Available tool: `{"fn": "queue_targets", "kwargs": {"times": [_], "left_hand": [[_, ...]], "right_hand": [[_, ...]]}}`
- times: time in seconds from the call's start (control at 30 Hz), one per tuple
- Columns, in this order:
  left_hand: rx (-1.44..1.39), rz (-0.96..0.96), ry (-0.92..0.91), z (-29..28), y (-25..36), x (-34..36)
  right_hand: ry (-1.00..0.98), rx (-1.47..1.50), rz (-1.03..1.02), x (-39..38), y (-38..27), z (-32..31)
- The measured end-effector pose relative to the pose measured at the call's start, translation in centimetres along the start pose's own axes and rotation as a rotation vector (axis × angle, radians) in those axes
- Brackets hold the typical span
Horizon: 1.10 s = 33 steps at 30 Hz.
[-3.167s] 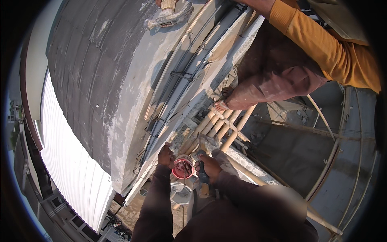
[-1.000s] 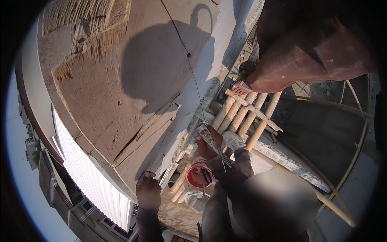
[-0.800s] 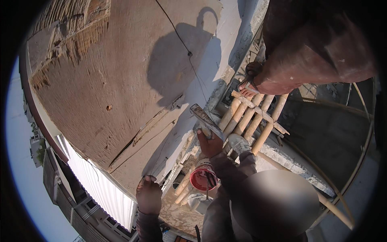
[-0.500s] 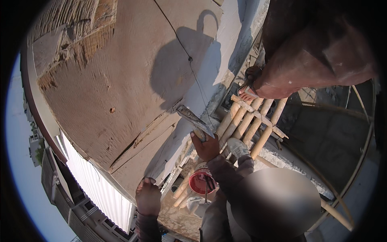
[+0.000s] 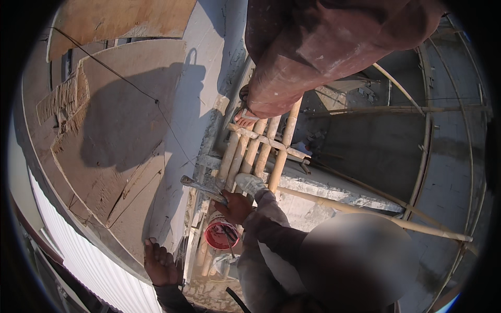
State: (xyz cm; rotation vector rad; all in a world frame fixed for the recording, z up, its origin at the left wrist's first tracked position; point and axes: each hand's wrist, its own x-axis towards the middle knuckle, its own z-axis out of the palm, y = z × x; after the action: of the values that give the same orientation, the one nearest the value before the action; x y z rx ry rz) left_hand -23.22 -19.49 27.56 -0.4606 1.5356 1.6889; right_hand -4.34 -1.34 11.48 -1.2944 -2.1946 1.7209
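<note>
My left hand (image 5: 162,263) is at the lower edge of the pale, weathered plywood panel (image 5: 109,185), its fingers curled; what they grip is too small to make out. My right hand (image 5: 235,207) is closed on the handle of a plaster-crusted trowel (image 5: 201,187), whose blade points up-left, near the panel's white strip (image 5: 177,151). Just below that hand a red bucket (image 5: 215,235) with something dark and long in it stands by my leg. A thin dark wire (image 5: 125,81) runs across the panel, over a shadow.
A co-worker's leg (image 5: 308,47) and sandalled foot (image 5: 245,119) are at the top, on lashed bamboo poles (image 5: 286,135). My shoe (image 5: 249,182) is on those poles. To the right is a drop to a grey level crossed by poles (image 5: 428,156); white corrugated roofing (image 5: 83,250) lies below left.
The view has swung right, so panel, poles and both hands appear further left. My right hand still holds the trowel. The orange sleeve seen 3.2 seconds ago is out of view.
</note>
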Motion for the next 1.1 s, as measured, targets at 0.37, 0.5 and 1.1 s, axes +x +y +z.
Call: {"fn": "queue_targets", "kwargs": {"times": [0.37, 0.5, 1.1], "left_hand": [[-0.052, 0.001, -0.065, 7.0, 3.6, -6.6], [0.596, 0.332, -0.114, 5.9, 6.3, -6.4], [1.132, 0.985, 0.046, 11.1, 13.2, -5.0]], "right_hand": [[-0.275, -0.482, 0.478, -16.2, 4.5, -16.9], [-0.193, -0.556, 0.596, -21.7, 4.7, -19.5], [-0.536, -1.142, 0.165, -28.4, 14.7, -25.5]]}}
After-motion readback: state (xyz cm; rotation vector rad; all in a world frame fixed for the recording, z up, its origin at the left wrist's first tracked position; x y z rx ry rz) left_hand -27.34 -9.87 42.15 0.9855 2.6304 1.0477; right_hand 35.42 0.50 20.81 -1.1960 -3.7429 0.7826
